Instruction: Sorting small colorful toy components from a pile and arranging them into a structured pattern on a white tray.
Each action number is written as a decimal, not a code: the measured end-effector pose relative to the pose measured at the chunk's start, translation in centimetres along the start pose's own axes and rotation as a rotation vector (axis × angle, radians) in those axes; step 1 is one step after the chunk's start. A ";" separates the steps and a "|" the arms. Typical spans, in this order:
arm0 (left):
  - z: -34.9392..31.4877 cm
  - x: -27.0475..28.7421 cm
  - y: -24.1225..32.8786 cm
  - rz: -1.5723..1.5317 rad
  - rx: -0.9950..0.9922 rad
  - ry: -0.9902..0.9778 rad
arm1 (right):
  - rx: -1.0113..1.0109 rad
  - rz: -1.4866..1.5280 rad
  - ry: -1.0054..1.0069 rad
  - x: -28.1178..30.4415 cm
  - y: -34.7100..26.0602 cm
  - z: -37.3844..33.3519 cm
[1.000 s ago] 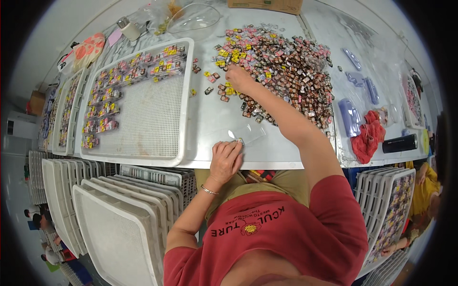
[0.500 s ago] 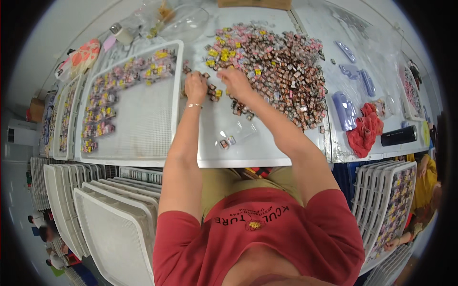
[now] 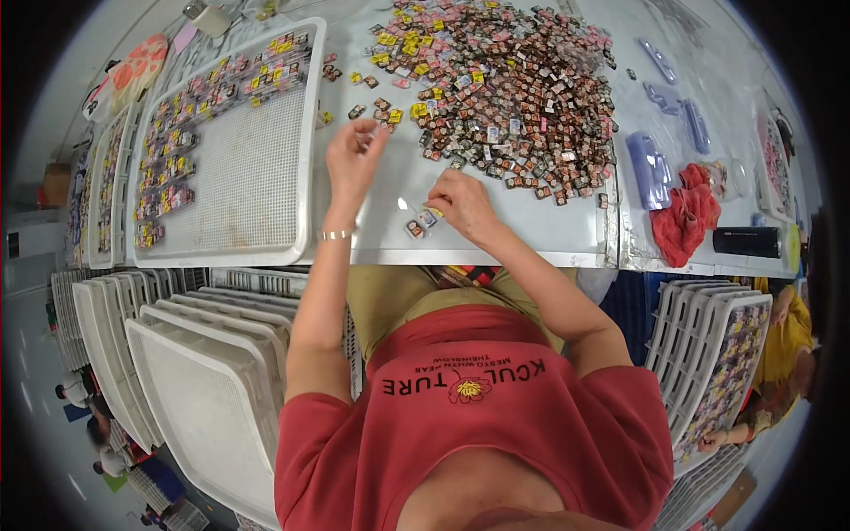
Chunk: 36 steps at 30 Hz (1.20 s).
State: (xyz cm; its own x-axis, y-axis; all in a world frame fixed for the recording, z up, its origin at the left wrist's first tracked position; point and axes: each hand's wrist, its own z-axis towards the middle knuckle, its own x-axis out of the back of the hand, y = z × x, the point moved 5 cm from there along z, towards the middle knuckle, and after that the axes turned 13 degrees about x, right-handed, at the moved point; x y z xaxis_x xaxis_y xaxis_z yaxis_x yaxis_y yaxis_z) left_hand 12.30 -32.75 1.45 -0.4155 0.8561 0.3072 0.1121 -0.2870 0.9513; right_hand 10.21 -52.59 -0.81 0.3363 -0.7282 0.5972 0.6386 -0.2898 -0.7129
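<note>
My left hand (image 3: pixel 352 164) is raised over the table beside the white tray, its fingers half curled and apart, with nothing visible between them. Just beyond its fingertips lie a few small square packets (image 3: pixel 382 115) with dark and yellow faces. Nearer the front edge, my right hand (image 3: pixel 465 205) has its fingertips pinched on a small yellow piece (image 3: pixel 436 211), mostly covered by the fingers. Touching or close beside that piece are two small packets (image 3: pixel 415 228), which seem to lie in clear plastic. A big heap of similar packets (image 3: pixel 531 115) spreads beyond my right hand.
To the left, a white mesh tray (image 3: pixel 257 159) holds rows of bundled packets along its far and left sides. On the right are a red cloth (image 3: pixel 683 226), purple plastic pieces (image 3: pixel 649 170) and a black cylinder (image 3: pixel 748 242). Stacked trays (image 3: pixel 208 389) stand below the table edge.
My right hand has come back from the loose packets beside the heap to the two packets near the front edge. My left hand has lifted off the packets and its fingers have parted.
</note>
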 end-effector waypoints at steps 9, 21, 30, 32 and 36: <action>-8.6 -1.0 2.4 -0.042 -0.055 -0.040 | 0.076 -0.058 0.169 1.4 -0.5 0.0; -13.5 -2.6 3.1 0.517 -0.376 -0.060 | -0.364 0.680 -0.005 2.3 3.8 -0.3; -12.9 -3.1 -0.4 0.640 -0.466 -0.227 | 0.117 -0.317 0.098 0.6 -1.9 -1.1; -13.2 -3.1 -0.5 0.667 -0.466 -0.238 | 0.132 -0.390 0.128 0.4 -2.4 -1.6; -14.4 -3.2 0.9 0.729 -0.420 -0.249 | 0.093 -0.320 0.057 0.7 -1.9 -1.9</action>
State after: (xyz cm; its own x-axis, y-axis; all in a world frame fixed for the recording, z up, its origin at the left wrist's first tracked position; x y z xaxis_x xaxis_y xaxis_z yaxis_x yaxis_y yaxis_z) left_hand 0.77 -41.97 1.02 -0.1553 0.4523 0.8782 -0.0894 -0.8918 0.4435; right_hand 7.95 -53.71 0.29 0.0713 -0.6436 0.7620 0.7671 -0.4529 -0.4543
